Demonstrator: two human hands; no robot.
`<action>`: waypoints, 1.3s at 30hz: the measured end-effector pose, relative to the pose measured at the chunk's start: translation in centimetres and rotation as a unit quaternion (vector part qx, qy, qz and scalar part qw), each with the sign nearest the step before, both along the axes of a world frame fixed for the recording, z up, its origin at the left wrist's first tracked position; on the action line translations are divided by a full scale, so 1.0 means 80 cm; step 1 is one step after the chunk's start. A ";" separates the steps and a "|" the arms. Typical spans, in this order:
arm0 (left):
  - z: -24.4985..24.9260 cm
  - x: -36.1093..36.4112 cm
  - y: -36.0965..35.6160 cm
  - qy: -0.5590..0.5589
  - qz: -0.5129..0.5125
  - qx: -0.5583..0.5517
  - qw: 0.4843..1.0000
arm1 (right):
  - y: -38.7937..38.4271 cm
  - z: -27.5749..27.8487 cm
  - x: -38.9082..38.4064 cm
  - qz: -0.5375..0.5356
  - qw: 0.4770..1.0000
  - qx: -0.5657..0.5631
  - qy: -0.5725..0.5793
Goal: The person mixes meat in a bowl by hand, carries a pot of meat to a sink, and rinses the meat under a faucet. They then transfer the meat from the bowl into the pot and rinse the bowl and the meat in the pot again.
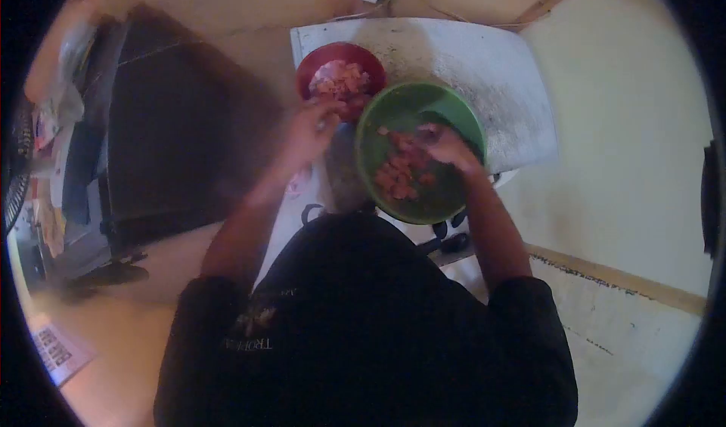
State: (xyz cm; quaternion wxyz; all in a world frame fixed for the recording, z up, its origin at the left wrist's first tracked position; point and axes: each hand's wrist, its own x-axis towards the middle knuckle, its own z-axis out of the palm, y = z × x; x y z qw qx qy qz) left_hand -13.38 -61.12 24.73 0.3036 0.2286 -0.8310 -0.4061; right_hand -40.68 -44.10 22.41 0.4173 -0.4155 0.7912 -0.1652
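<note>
My right hand [448, 149] reaches inside the green bowl [459, 108], low over chopped reddish meat pieces [401, 171]. Its fingers are curled together, and what they hold is too blurred to make out. At the near rim of the red bowl [305, 75] is my left hand [316, 125], its fingers bent inward as in a pinch; I cannot see clearly what is between them. Paler pink chopped pieces [340, 78] fill much of that red bowl. The green bowl stands close beside it, to the right and nearer to me.
Both bowls stand over a stained white surface [499, 79]. A large dark panel [189, 125] is on the left. Dark knobs or handles [454, 242] show below the green bowl. A pale wall [620, 125] borders the right side.
</note>
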 end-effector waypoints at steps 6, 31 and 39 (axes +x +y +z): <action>0.019 -0.077 0.051 -0.002 -0.097 -0.182 0.978 | 0.006 -0.070 0.077 0.180 0.934 -0.104 0.290; 0.041 -0.032 0.031 0.094 0.145 -0.191 0.966 | 0.009 -0.029 0.058 -0.255 0.733 -0.084 -0.625; -0.053 0.184 -0.006 0.211 0.269 0.101 0.934 | -0.078 0.119 0.034 -0.121 0.791 -0.180 -0.572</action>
